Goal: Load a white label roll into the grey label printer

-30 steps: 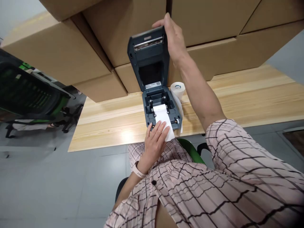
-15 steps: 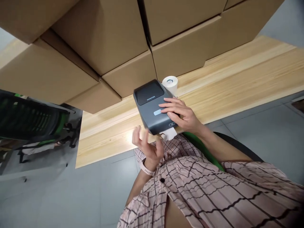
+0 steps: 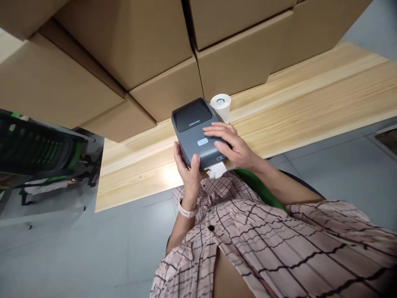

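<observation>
A dark grey printer (image 3: 192, 136) with a black window and a pale blue button stands on the wooden table (image 3: 133, 178). My left hand (image 3: 189, 174) is against its near left corner, thumb on the front edge and fingers along the side. Over its top right part lies my right hand (image 3: 231, 142), fingers spread on the casing, pointing past the button. White paper (image 3: 217, 170) with a ragged edge sticks out of the printer's front. Just behind its right side stands a white paper roll (image 3: 221, 106).
Stacked cardboard boxes (image 3: 167, 93) line the table's back side. To the left on the floor is a black and green chair (image 3: 40, 149). The table's near edge runs close to my body, and part of a green seat (image 3: 259, 186) shows beside me.
My left hand, raised with curled fingers before, has moved up onto the printer's left corner. The fingers of my right hand have shifted slightly up from the button. The view has tilted a little.
</observation>
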Demonstrator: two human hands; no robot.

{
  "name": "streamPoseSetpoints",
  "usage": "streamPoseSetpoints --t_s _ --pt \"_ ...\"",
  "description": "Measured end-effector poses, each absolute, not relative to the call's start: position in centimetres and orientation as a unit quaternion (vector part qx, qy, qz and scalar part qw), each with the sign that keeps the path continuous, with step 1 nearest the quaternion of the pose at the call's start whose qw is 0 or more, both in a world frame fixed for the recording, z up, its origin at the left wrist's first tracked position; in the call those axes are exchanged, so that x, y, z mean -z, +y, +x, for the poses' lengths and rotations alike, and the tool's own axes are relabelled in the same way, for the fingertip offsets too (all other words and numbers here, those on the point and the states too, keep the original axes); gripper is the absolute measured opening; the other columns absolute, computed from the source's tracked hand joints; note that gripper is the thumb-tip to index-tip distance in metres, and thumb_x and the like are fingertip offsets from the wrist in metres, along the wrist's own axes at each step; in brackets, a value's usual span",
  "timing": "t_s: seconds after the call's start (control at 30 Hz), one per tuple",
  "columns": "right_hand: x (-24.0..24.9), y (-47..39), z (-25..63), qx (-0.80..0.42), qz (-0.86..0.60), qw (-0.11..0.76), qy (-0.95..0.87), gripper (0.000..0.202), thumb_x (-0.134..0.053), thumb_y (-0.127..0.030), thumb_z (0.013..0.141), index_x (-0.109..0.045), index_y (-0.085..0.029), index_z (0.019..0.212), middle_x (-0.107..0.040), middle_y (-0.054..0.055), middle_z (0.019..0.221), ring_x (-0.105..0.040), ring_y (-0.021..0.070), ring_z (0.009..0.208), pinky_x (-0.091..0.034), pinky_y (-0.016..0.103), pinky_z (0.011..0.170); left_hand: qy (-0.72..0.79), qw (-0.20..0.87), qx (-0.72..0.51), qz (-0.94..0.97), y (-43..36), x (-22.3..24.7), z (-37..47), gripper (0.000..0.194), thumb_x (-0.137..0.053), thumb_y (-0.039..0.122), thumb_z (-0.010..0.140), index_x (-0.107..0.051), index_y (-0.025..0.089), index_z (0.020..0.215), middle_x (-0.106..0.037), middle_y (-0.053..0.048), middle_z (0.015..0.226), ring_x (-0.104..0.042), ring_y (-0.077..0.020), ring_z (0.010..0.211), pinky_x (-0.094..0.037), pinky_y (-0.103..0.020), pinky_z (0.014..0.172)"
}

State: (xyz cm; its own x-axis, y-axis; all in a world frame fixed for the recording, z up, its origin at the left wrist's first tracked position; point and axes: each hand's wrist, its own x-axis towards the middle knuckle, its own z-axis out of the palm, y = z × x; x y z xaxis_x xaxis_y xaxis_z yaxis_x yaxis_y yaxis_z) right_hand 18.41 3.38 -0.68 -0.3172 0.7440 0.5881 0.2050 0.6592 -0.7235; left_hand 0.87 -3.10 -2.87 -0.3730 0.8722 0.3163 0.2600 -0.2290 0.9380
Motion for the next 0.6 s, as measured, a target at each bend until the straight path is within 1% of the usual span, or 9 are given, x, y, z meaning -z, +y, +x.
streamPoseSetpoints --t_s 0.07,0.13,0.2,0.23,0.3,0.37,0.43,0.5,0.6 --pt "0.6 3.4 18.5 -0.283 -0.309 0.496 -0.760 0.037 -0.051 -0.029 0.106 -0.066 -0.030 0.141 -0.069 0.004 0.146 -0.050 0.0255 0.148 -0.037 0.055 0.127 0.578 0.225 -0.642 0.450 -5.0 3.6 1.5 0.057 -0.067 0.056 0.095 -0.056 0.027 0.143 -0.061 -0.013 0.147 -0.061 -0.0269 0.137 -0.055 -0.042 0.110" --pt "0.7 3.4 18.5 -0.297 -0.313 0.499 -0.751 0.038 -0.053 -0.031 0.106 -0.065 -0.031 0.142 -0.068 0.004 0.147 -0.050 0.0254 0.149 -0.037 0.055 0.128 0.578 0.241 -0.668 0.403 -6.9 4.2 2.4 0.041 -0.062 0.059 0.097 -0.069 0.021 0.111 -0.073 -0.008 0.106 -0.071 -0.0198 0.095 -0.059 -0.034 0.084" --pt "0.8 3.5 18.4 -0.307 -0.317 0.507 -0.740 0.039 -0.054 -0.031 0.104 -0.065 -0.031 0.141 -0.067 0.004 0.148 -0.050 0.0252 0.149 -0.037 0.054 0.129 0.556 0.383 -0.625 0.391 -8.2 4.2 3.2 0.050 -0.056 0.065 0.098 -0.070 0.018 0.086 -0.070 -0.004 0.079 -0.063 -0.0143 0.067 -0.052 -0.029 0.065" --pt "0.9 3.5 18.4 -0.309 -0.317 0.512 -0.736 0.038 -0.055 -0.031 0.104 -0.066 -0.031 0.141 -0.067 0.005 0.148 -0.050 0.0249 0.149 -0.036 0.053 0.129 0.534 0.476 -0.585 0.382 -8.4 4.0 3.5 0.056 -0.054 0.068 0.097 -0.071 0.017 0.082 -0.070 -0.005 0.074 -0.061 -0.0134 0.061 -0.049 -0.028 0.060" --pt "1.1 3.5 18.3 -0.310 -0.313 0.521 -0.731 0.037 -0.056 -0.030 0.103 -0.067 -0.031 0.139 -0.067 0.005 0.147 -0.050 0.0243 0.149 -0.036 0.052 0.130 0.489 0.620 -0.506 0.346 -8.1 3.3 3.9 0.059 -0.059 0.072 0.091 -0.075 0.015 0.087 -0.074 -0.007 0.075 -0.061 -0.0138 0.058 -0.044 -0.027 0.055" --pt "1.2 3.6 18.2 -0.306 -0.305 0.525 -0.733 0.033 -0.056 -0.029 0.103 -0.068 -0.031 0.135 -0.070 0.004 0.144 -0.051 0.0237 0.148 -0.037 0.052 0.129 0.480 0.660 -0.482 0.317 -7.1 2.7 4.1 0.055 -0.073 0.070 0.082 -0.076 0.015 0.084 -0.075 -0.007 0.073 -0.061 -0.0135 0.056 -0.043 -0.026 0.054" --pt "1.0 3.6 18.2 -0.295 -0.299 0.528 -0.738 0.028 -0.056 -0.028 0.104 -0.070 -0.030 0.128 -0.072 0.004 0.142 -0.052 0.0236 0.147 -0.039 0.053 0.127 0.507 0.619 -0.499 0.333 -6.3 2.4 4.1 0.047 -0.083 0.061 0.076 -0.073 0.016 0.070 -0.073 -0.005 0.065 -0.058 -0.0111 0.053 -0.044 -0.025 0.057" --pt "0.8 3.7 18.4 -0.271 -0.301 0.520 -0.752 0.026 -0.055 -0.026 0.104 -0.071 -0.030 0.124 -0.073 0.004 0.141 -0.054 0.0241 0.145 -0.040 0.053 0.124 0.533 0.555 -0.518 0.373 -5.9 2.6 4.1 0.048 -0.084 0.058 0.078 -0.069 0.017 0.059 -0.070 -0.003 0.058 -0.056 -0.0099 0.053 -0.045 -0.025 0.059" --pt "0.3 3.7 18.9 -0.200 -0.318 0.466 -0.801 0.026 -0.053 -0.028 0.106 -0.074 -0.030 0.120 -0.070 0.002 0.147 -0.053 0.0267 0.147 -0.035 0.057 0.124 0.542 0.516 -0.513 0.421 -6.2 3.3 3.7 0.049 -0.080 0.060 0.082 -0.071 0.018 0.059 -0.071 -0.003 0.059 -0.058 -0.0117 0.057 -0.047 -0.026 0.062"
